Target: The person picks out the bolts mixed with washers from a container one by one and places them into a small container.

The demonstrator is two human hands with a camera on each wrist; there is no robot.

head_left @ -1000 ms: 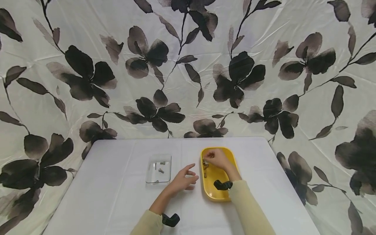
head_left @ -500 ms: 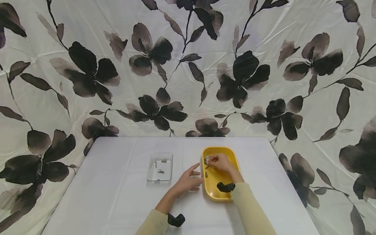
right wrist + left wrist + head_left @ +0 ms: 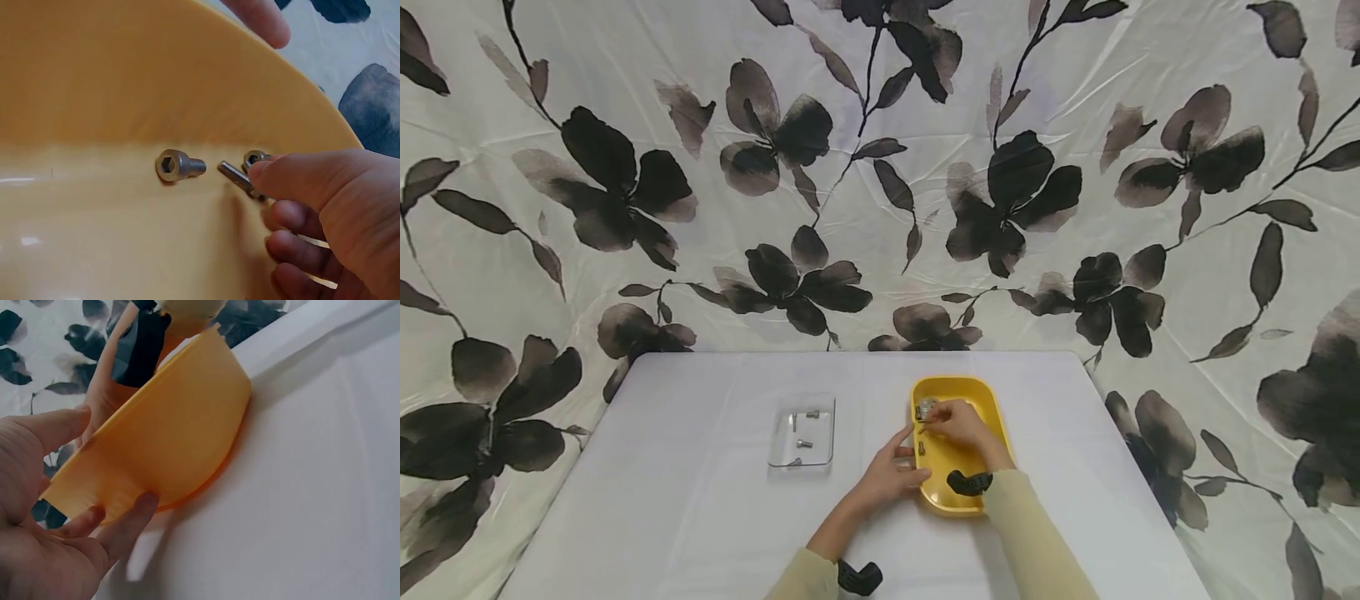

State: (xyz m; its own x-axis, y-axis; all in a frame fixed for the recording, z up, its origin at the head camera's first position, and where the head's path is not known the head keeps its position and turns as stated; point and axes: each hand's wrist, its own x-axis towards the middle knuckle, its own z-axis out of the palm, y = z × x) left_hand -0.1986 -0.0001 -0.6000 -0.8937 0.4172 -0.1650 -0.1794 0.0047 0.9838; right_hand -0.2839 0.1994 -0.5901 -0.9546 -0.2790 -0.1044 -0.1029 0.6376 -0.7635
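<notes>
A yellow tray (image 3: 951, 492) stands on the table's right half, with several metal socket head screws (image 3: 178, 165) along its left wall. My right hand (image 3: 958, 422) is inside it, its thumb and fingers curled and pinching one screw (image 3: 236, 177), whose head end is partly hidden by the thumb. Another screw (image 3: 253, 157) lies right behind the thumb tip. My left hand (image 3: 887, 479) is at the tray's left side. Its fingers are extended against the outer wall, and its thumb reaches the rim in the left wrist view.
A clear shallow box (image 3: 801, 463) stands left of the yellow tray, with several metal screws (image 3: 805, 444) lying apart in it. A white cloth (image 3: 700, 500) covers the table. Behind the table's far edge hangs a floral sheet (image 3: 880, 192).
My left hand has moved right, from beside the yellow tray to touching its left side. My right hand has come slightly nearer within the tray, among the screws.
</notes>
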